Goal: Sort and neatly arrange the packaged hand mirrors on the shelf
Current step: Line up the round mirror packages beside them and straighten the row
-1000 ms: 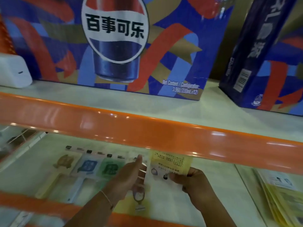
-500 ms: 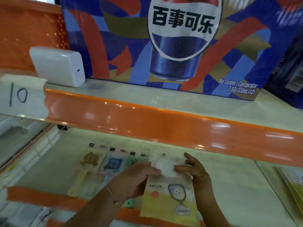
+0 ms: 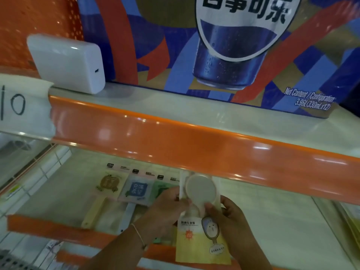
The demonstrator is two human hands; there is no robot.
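Observation:
I hold a packaged hand mirror with a round cream head and a yellow printed card over the lower shelf. My left hand grips its left edge and my right hand grips its right edge. Three packaged mirrors lie flat in a row on the shelf to the left: a brown one, a blue one and a green one, which my left hand partly hides.
An orange shelf rail runs across just above my hands. A white box and a large Pepsi carton stand on the upper shelf. A paper label marked 10 hangs at the left. Yellow packages lie at the right edge.
The package was turned from its yellow printed back to its front with the round mirror head up. My view shifted left and closer.

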